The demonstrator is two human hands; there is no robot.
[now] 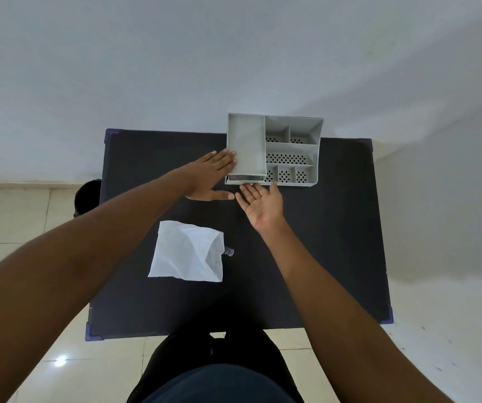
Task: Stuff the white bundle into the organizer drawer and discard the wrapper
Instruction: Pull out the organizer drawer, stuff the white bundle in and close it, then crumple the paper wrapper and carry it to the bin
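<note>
Bracing the grey organizer (274, 149) with my flat, empty left hand (210, 177), I press my right hand's (260, 205) spread fingers (247, 189) against its drawer (245, 178); white wrapper (189, 251) lies on the bench (335, 228).

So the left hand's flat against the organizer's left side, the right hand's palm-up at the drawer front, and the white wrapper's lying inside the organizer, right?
Not quite. The head view shows the white wrapper on the black table, nearer the person than the organizer, not inside it. The left hand and right hand are as you said.

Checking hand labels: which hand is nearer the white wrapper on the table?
Right, narrowly. The right hand is beyond the wrapper, by the organizer front; the left hand lies farther back, against its side.
</note>
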